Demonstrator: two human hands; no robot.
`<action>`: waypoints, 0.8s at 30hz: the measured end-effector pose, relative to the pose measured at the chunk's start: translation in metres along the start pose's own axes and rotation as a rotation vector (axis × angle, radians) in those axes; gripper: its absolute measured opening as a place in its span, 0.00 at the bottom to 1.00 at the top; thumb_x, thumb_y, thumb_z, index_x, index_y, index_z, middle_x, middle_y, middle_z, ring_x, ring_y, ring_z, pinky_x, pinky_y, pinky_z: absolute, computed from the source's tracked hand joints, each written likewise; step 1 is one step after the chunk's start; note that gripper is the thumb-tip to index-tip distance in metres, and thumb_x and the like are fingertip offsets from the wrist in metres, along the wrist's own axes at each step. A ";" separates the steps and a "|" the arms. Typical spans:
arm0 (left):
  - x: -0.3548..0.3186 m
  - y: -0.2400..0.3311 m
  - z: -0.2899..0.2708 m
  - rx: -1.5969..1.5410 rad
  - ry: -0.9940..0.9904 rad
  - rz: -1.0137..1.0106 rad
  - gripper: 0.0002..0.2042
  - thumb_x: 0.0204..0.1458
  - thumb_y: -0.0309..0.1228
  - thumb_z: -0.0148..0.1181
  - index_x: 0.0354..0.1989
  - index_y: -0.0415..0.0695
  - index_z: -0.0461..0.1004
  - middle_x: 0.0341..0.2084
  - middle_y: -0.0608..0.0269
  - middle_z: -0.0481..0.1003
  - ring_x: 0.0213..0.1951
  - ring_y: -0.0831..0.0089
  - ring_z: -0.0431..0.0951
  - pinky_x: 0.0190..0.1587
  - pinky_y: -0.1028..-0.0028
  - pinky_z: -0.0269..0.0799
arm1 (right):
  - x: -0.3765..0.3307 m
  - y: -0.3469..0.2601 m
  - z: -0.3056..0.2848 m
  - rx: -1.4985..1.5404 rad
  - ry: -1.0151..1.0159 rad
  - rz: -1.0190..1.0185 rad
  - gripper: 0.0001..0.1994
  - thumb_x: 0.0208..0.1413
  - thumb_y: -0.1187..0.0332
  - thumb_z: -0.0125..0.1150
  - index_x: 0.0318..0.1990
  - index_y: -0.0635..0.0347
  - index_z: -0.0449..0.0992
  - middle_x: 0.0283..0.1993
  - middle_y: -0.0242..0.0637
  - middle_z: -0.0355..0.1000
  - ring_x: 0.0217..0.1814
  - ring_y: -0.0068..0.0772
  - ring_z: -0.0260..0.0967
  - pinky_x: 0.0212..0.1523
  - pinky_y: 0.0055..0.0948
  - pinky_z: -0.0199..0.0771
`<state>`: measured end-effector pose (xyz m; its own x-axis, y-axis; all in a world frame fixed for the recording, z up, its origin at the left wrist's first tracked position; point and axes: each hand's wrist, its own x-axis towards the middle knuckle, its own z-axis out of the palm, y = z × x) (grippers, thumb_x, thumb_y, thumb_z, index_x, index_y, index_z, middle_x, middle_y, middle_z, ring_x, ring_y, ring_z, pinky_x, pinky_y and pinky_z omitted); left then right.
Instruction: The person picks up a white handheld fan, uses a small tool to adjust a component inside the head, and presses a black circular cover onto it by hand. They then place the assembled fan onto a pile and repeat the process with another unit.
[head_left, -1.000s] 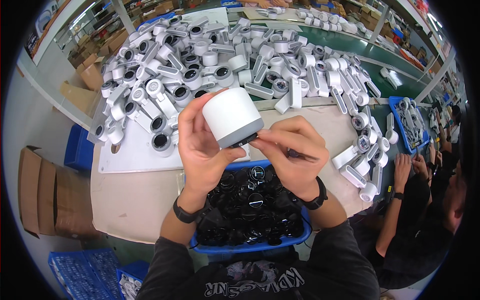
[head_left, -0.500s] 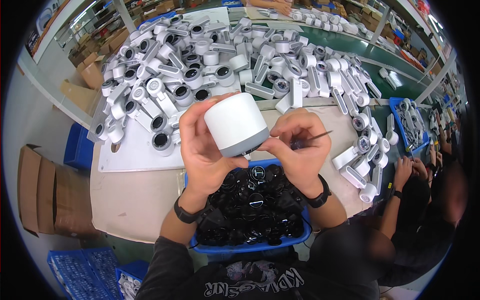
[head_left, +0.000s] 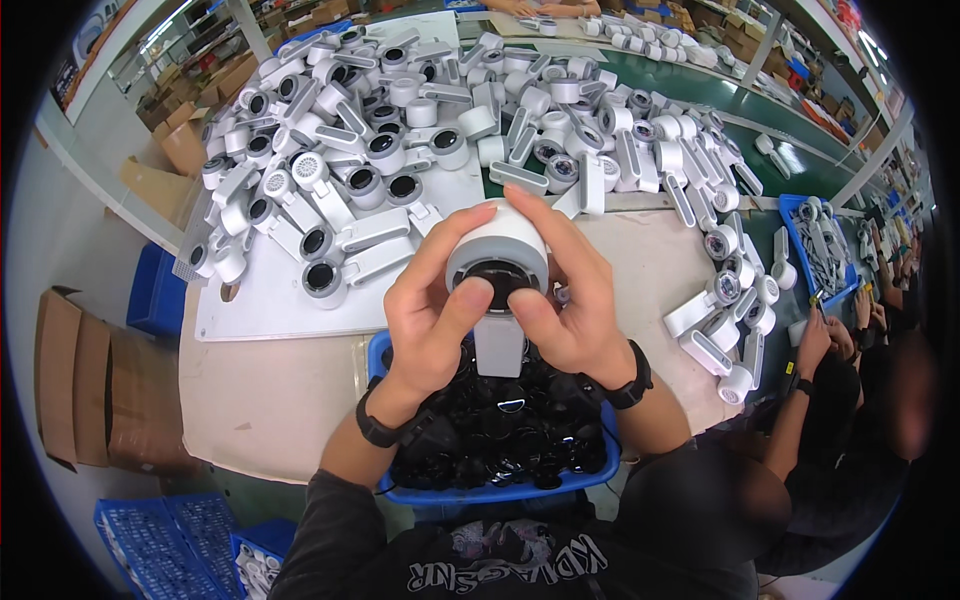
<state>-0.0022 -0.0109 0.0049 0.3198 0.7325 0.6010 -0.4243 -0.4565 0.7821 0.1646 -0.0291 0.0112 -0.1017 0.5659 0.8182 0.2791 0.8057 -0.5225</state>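
Between my two hands is a white hair-dryer-shaped unit (head_left: 500,218) with a drum head, a grey ring and a flat handle hanging down toward me. A glossy black round disc (head_left: 507,272) sits in the ring's opening, facing me. My left hand (head_left: 428,300) wraps the head's left side, its thumb on the disc. My right hand (head_left: 573,298) wraps the other side, its thumb also on the disc's lower edge. Below my hands stands a blue bin (head_left: 480,497) filled with black round parts (head_left: 510,425). The thin pointed tool is mostly hidden by my right hand.
A large heap of similar white units (head_left: 400,92) covers the table's far side. More units (head_left: 735,300) lie to the right, beside a blue tray (head_left: 790,215). Co-workers' hands (head_left: 815,340) work at the right. Cardboard boxes (head_left: 75,380) stand at the left.
The unit has turned so its ring and black disc face me, handle downward. My right hand has moved from the lower edge to wrap the head, and both thumbs now rest on the disc.
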 end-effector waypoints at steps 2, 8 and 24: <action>0.000 -0.001 0.004 -0.028 0.047 -0.022 0.25 0.59 0.34 0.57 0.62 0.34 0.64 0.52 0.55 0.70 0.50 0.72 0.70 0.54 0.74 0.65 | -0.003 -0.006 -0.002 0.043 -0.092 0.241 0.33 0.58 0.56 0.58 0.64 0.74 0.61 0.55 0.47 0.67 0.49 0.32 0.71 0.43 0.27 0.73; 0.000 0.000 0.008 -0.034 0.120 -0.168 0.23 0.61 0.32 0.55 0.62 0.34 0.64 0.46 0.61 0.74 0.45 0.79 0.71 0.49 0.79 0.66 | -0.008 -0.004 0.005 0.126 -0.013 0.370 0.30 0.59 0.61 0.56 0.64 0.74 0.61 0.55 0.46 0.68 0.51 0.29 0.69 0.46 0.26 0.72; 0.012 0.007 0.005 -0.186 0.122 -0.249 0.27 0.64 0.41 0.52 0.67 0.40 0.60 0.54 0.62 0.70 0.52 0.78 0.70 0.54 0.76 0.66 | 0.008 -0.001 -0.010 0.434 -0.096 0.615 0.30 0.60 0.68 0.58 0.69 0.60 0.57 0.60 0.34 0.66 0.31 0.09 0.65 0.29 0.13 0.62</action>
<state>0.0032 -0.0077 0.0185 0.3343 0.8701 0.3622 -0.4971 -0.1637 0.8521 0.1729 -0.0272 0.0206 -0.1377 0.9321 0.3349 -0.0868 0.3254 -0.9416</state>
